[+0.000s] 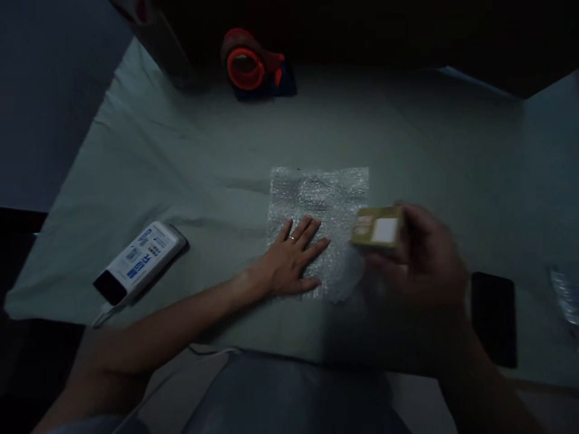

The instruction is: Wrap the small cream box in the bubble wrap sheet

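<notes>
A sheet of clear bubble wrap (319, 190) lies flat on the cloth-covered table. My left hand (292, 259) rests palm down on its left part, fingers spread, a ring on one finger. To the right, my right hand (429, 256) grips a small yellowish box (377, 228) by its right end. The box has a white label on one side and is slightly blurred. It is held over the right edge of the bubble wrap. The lower right corner of the wrap looks pale and cloudy under the box.
A red tape dispenser (246, 67) stands at the back. At left lies a white device with blue print (141, 258) and a cable. A black phone (493, 319) is at right, near a shiny plastic piece (567, 292). Dark cardboard (362, 36) stands behind.
</notes>
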